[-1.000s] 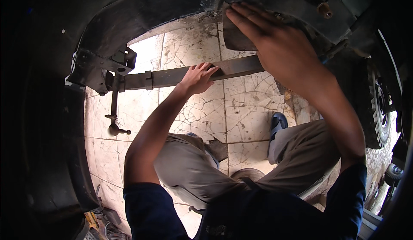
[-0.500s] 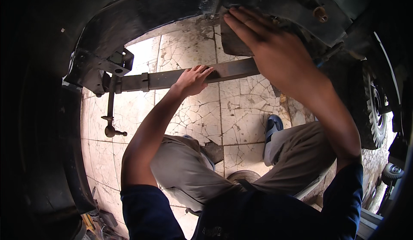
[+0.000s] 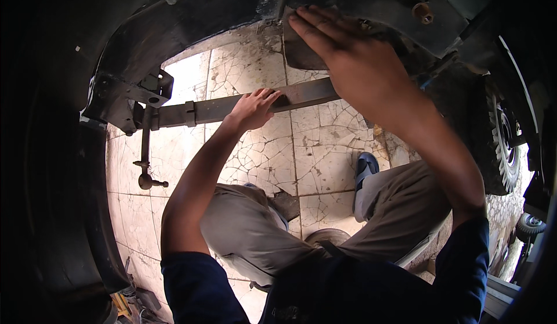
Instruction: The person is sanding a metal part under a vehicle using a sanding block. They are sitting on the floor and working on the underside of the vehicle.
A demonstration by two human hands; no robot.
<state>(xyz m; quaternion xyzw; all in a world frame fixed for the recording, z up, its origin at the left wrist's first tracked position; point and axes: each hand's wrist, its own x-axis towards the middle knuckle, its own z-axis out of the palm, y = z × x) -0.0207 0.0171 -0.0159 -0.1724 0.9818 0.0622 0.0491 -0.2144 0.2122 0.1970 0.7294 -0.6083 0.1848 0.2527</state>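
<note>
My left hand [image 3: 250, 110] lies over a dark flat steel bar [image 3: 217, 109], which looks like a leaf spring with a clip around it. Its fingers are stretched out, and a dark patch beside the fingertips could be a shadow. My right hand [image 3: 365, 71] is raised higher, with its fingers extended flat against the dark underside of a black vehicle frame [image 3: 191, 19]. Below those fingers, a dark flat piece [image 3: 301, 56] hangs down; I cannot tell whether it is fixed to the frame or held. The right palm's underside is hidden.
A rod with a ball-joint end [image 3: 145, 176] hangs at the left below a black bracket [image 3: 156, 89]. A treaded tyre [image 3: 503, 144] stands at the right. Cracked pale tiles [image 3: 255, 155] cover the floor between my legs. Tools [image 3: 125, 303] lie at the lower left.
The view has shifted slightly, so the frame and bar appear a little farther left. Both hands keep nearly the same places against the frame and bar.
</note>
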